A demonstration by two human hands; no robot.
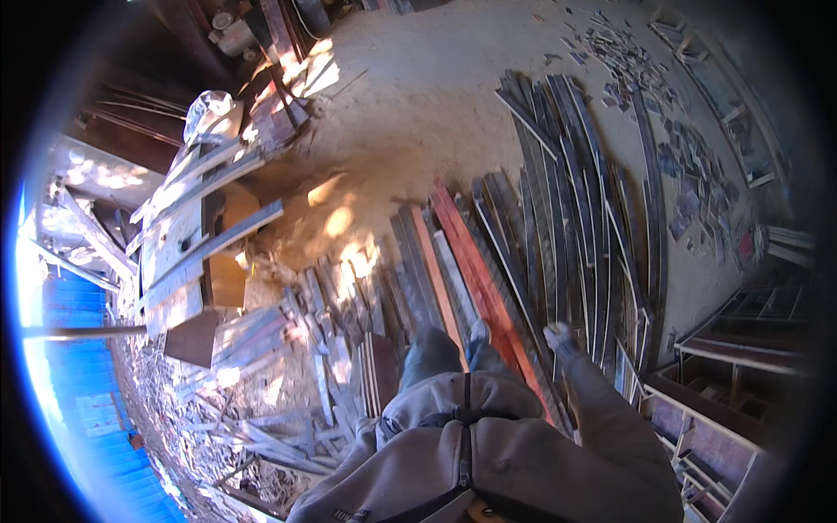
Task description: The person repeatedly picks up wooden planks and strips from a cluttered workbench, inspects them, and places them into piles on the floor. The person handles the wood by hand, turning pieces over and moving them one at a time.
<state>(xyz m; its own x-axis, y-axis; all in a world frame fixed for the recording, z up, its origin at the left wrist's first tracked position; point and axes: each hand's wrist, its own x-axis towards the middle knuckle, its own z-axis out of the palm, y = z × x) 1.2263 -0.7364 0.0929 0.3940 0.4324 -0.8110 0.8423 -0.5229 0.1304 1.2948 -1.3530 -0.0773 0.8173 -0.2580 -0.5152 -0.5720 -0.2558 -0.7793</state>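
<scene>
The long red-brown wooden plank (475, 270) lies among dark planks (567, 192) on the sandy floor (418, 96), just beside the right hand (558, 336). That hand is blurred, so its fingers' spread cannot be told. The left hand is hidden behind the grey jacket (488, 453).

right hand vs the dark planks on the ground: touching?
Apart. The head view shows the right hand gloved, raised at the end of the sleeve, holding nothing, with the dark planks lying on the ground below it.

Dim, shaded scene; sun patches glare on the sandy dirt floor (410, 96) at upper centre, blue flare washes the left rim, and fisheye edges darken and bend.
</scene>
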